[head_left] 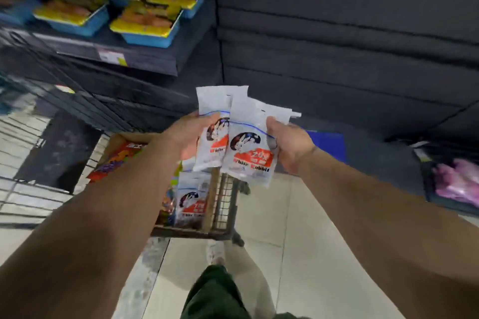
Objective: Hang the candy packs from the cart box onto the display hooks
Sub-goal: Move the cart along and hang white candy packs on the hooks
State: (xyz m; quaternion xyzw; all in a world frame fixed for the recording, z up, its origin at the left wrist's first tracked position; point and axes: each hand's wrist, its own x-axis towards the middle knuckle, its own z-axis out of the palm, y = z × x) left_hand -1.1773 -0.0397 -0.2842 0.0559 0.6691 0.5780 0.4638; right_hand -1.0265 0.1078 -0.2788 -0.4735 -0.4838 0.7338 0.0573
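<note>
I hold a small fan of white candy packs with a rabbit logo and red label at chest height, over the cart. My left hand (190, 134) grips the rear pack (211, 122) at its left edge. My right hand (290, 145) grips the front pack (248, 155) at its right edge, with more packs tucked behind it. Below them the cardboard cart box (121, 137) holds another such pack (191, 202) and colourful packets. No display hooks can be made out; the dark wall panel (337, 46) ahead is blurred.
A wire cart (225, 204) stands under my hands on the pale tiled floor. Up left, a dark shelf (129, 57) carries blue trays with yellow lids. Pink bags (458, 181) lie on a low shelf at right. My leg and shoe show at the bottom.
</note>
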